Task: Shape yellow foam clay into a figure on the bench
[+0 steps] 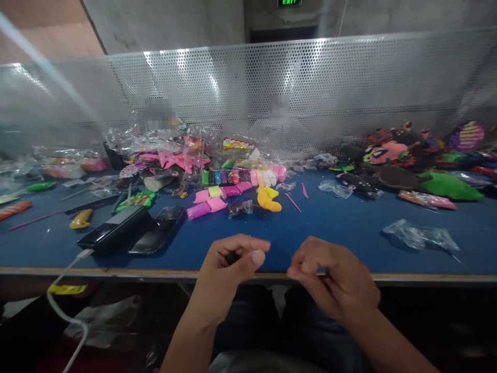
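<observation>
My left hand (229, 272) is held over the table's front edge, its fingers curled and the thumb close to the index finger. Across a small gap, my right hand (336, 277) has thumb and fingertips pinched together. Anything inside either hand is too small or hidden to make out. Beyond them on the blue table (334, 228) lies a yellow clay shape (268, 199). Beside it are a thin pink stick tool (293, 202) and a small pink blade-like tool (305, 190). Pink and purple clay blocks (207, 207) lie to its left.
A black phone (159, 233) and a black power bank (116, 228) with a white cable (50, 295) are at left. Crumpled clear plastic (419, 235) lies at right. Clay figures (399, 155) and plastic wrappers crowd the back, before a perforated metal screen (233, 77).
</observation>
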The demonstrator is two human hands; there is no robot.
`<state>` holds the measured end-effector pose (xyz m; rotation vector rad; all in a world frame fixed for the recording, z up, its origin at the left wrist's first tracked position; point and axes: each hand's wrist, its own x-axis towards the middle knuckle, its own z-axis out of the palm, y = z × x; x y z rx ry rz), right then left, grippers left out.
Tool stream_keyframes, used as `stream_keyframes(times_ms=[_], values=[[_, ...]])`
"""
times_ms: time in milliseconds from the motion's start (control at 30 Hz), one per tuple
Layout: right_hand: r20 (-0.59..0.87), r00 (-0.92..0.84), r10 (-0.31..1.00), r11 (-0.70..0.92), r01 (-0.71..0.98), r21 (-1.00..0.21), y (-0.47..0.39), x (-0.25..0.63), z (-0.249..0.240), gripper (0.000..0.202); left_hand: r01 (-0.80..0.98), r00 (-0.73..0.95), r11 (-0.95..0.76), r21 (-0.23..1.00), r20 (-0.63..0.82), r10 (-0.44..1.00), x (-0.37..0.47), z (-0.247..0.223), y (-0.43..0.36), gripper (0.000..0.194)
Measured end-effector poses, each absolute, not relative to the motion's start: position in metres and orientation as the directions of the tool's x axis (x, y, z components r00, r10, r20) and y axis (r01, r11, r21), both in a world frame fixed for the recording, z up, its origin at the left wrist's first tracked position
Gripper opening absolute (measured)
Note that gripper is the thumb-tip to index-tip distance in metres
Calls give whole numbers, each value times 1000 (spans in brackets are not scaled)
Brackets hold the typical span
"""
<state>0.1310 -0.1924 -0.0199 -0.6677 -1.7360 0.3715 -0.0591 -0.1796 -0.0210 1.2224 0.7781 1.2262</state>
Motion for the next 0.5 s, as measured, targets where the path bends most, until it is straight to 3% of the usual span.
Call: stream_keyframes(times_ms=[67, 100, 167, 233, 367, 500], values=[[580, 100, 809, 587, -64, -807, -191, 117, -22, 22, -260, 178, -138, 956, 188, 966, -56, -24, -172, 45], [465, 136, 875, 484, -275, -831, -189, 110, -23, 26, -273, 149, -153, 950, 199, 969, -54, -25, -169, 54], [280, 94, 955, 279, -599, -750, -184, 98, -21, 35, -328, 137, -136, 935, 190, 972, -50, -25, -162, 60], [189, -10, 982, 108, -789, -605, -180, 90, -18, 38, -381, 158, -93, 920, 164, 974, -46, -23, -159, 56], [130, -146, 981, -83, -913, -399, -180, 83, -12, 37, -448, 141, -87, 890, 166, 976, -42, -17, -161, 45], [131, -196, 972, -138, -923, -358, -185, 83, -11, 37, -558, 107, -62, 827, 147, 983, -41, -12, -162, 24]])
